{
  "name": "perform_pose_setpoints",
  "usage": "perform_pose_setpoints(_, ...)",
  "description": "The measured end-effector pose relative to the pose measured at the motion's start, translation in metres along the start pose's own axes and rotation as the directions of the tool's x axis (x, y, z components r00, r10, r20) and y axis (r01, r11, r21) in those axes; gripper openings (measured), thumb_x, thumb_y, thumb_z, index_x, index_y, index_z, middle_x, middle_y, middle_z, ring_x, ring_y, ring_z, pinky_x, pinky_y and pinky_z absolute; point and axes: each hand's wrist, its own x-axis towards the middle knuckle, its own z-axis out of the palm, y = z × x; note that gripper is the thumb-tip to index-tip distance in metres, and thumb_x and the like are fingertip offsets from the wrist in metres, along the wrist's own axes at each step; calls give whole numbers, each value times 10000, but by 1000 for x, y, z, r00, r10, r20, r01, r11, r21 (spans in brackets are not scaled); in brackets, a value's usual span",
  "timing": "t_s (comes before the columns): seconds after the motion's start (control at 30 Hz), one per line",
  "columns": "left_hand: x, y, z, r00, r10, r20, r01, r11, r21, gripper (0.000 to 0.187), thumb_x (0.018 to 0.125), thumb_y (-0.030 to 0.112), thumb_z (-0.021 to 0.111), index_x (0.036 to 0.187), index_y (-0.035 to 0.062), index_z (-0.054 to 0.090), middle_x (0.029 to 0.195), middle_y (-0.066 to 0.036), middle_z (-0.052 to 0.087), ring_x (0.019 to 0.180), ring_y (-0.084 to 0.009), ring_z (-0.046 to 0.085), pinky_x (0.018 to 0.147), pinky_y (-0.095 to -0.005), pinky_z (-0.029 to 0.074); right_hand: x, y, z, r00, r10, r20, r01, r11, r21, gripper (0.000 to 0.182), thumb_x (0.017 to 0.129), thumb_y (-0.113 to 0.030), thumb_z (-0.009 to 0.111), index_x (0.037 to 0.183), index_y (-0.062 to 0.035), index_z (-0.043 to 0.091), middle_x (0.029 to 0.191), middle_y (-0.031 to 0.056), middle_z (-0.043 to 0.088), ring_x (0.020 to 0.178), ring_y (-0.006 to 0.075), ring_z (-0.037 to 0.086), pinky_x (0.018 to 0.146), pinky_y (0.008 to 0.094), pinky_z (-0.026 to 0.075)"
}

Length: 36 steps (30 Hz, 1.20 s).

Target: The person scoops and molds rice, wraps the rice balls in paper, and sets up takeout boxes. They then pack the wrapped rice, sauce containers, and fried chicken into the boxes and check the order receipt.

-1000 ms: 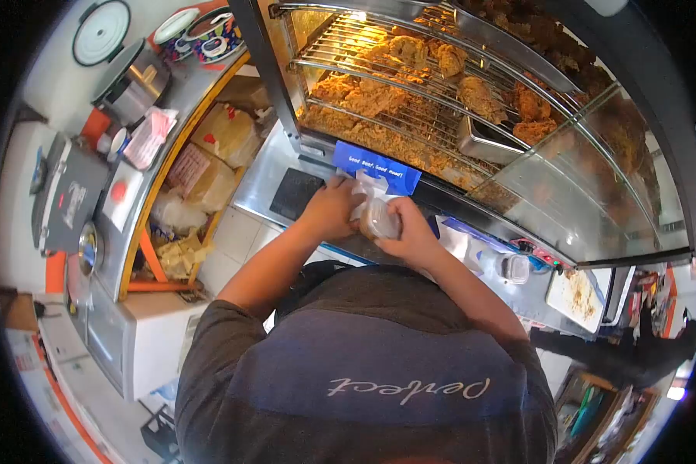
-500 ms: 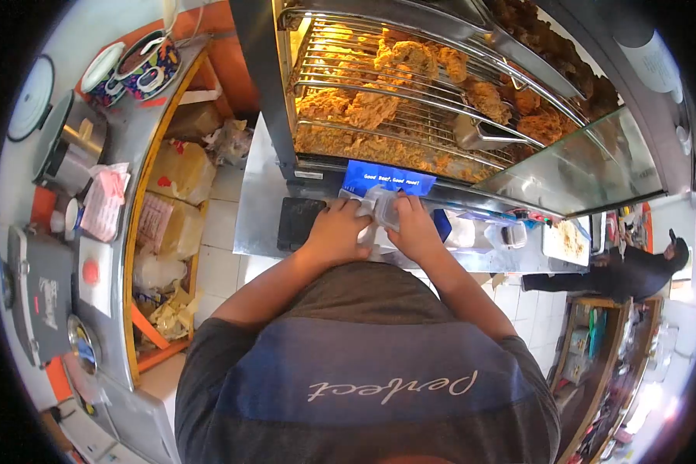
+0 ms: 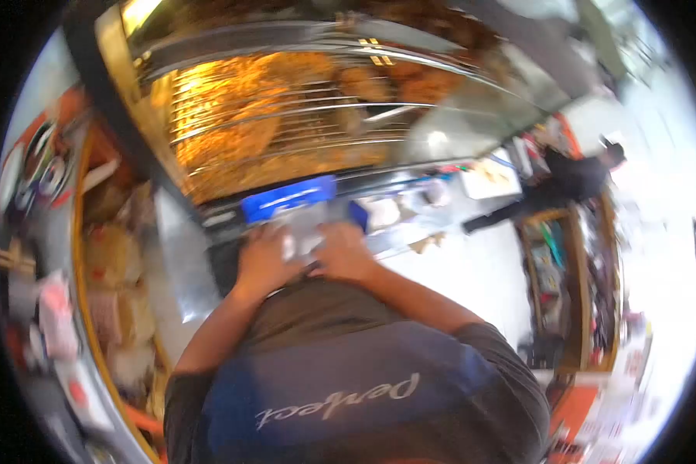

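Observation:
Both hands are close together in front of my body, at the counter below the warming cabinet. My left hand point(image 3: 267, 259) curls around the near left side of a clear plastic container point(image 3: 308, 226). On the container's other side, my right hand point(image 3: 343, 250) grips it with bent fingers. A small whitish patch point(image 3: 289, 247) shows between the hands, too blurred to name. Right behind the container stands a blue sign point(image 3: 290, 198) with white lettering. Motion blur smears the fingertips and the container's edges.
The glass-fronted warming cabinet point(image 3: 433, 143) holds fried chicken point(image 3: 232, 116) on wire racks. To the right are a white tray point(image 3: 489, 179) and a person in dark clothes point(image 3: 576, 179). At left, a side counter point(image 3: 68, 232) has bags on the shelf below.
My view has swung, so the cabinet, counter and hands appear farther left and the hands lower. Everything is more blurred. Both hands remain at the clear plastic container.

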Motion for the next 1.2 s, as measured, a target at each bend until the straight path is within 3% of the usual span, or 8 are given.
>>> perform_pose_setpoints(0.17, 3, 12, 3, 980, 167, -111, -161, 985, 63, 687, 757, 382, 878, 1294, 23, 644, 1340, -201, 626, 1269, -449, 550, 1056, -546, 498, -15, 0, 4, 994, 88, 60, -85, 995, -54, 526, 855, -647, 736, 1063, -172, 819, 1585, 191, 468, 1493, 443, 357, 1181, 644, 288)
perform_pose_setpoints(0.5, 3, 0, 0, 991, 132, 3, -132, 989, 66, 756, 710, 332, 883, 1344, 31, 604, 1385, -218, 585, 1287, -463, 536, 1060, -558, 495, -16, -2, -6, 990, 95, 103, -96, 995, -3, 424, 890, -593, 746, 1001, -189, 816, 1584, 180, 453, 1523, 451, 318, 1211, 655, 272)
perform_pose_setpoints(0.73, 1, 0, 6, 993, 114, -5, -113, 990, 81, 698, 753, 337, 863, 1336, 43, 618, 1386, -204, 595, 1293, -445, 539, 1074, -547, 488, -17, 27, 3, 998, 51, -49, -43, 988, 151, 509, 813, -542, 823, 1159, -170, 781, 1439, 183, 566, 1332, 418, 517, 1074, 575, 424)
perform_pose_setpoints(0.77, 0, -2, 4, 990, 138, -31, -135, 987, 88, 673, 770, 331, 855, 1333, 44, 624, 1379, -199, 598, 1289, -434, 543, 1072, -545, 488, -25, 48, 8, 970, -15, -244, 60, 982, 180, 515, 790, -463, 852, 1172, -129, 769, 1345, 184, 629, 1243, 410, 578, 1027, 557, 454)
perform_pose_setpoints(0.87, -1, 3, -9, 991, 117, -58, -116, 993, 9, 613, 796, 306, 844, 1312, 43, 642, 1360, -182, 614, 1278, -417, 556, 1043, -547, 494, -46, 91, -35, 914, 364, -179, -355, 931, 79, 424, 744, -163, 782, 1152, -86, 698, 1213, 183, 672, 1133, 404, 622, 965, 501, 498)
perform_pose_setpoints(0.9, -3, 7, -15, 994, 94, -59, -93, 995, 22, 613, 796, 306, 844, 1312, 43, 642, 1360, -182, 614, 1278, -417, 556, 1043, -547, 494, -61, 128, -15, 783, 444, -436, -413, 895, 168, 366, 741, -105, 786, 1089, -76, 675, 1174, 185, 667, 1108, 412, 619, 954, 509, 500)
perform_pose_setpoints(1.03, -4, 26, -37, 998, 42, -51, -40, 998, 38, 520, 822, 279, 833, 1260, 47, 676, 1294, -158, 660, 1215, -403, 608, 990, -522, 510, -95, 224, -46, 572, 723, -388, -741, 658, 135, 419, 748, -150, 862, 1107, -81, 657, 1250, 176, 649, 1205, 422, 596, 1033, 512, 495)
perform_pose_setpoints(1.2, 28, 75, -32, 980, 188, 60, -181, 978, -104, 418, 855, 256, 806, 1214, 64, 711, 1219, -142, 700, 1108, -383, 667, 949, -485, 538, -101, 331, -8, 593, 742, -313, -743, 654, 143, 595, 676, -268, 952, 1126, -48, 630, 1348, 203, 611, 1251, 430, 589, 1057, 496, 501)
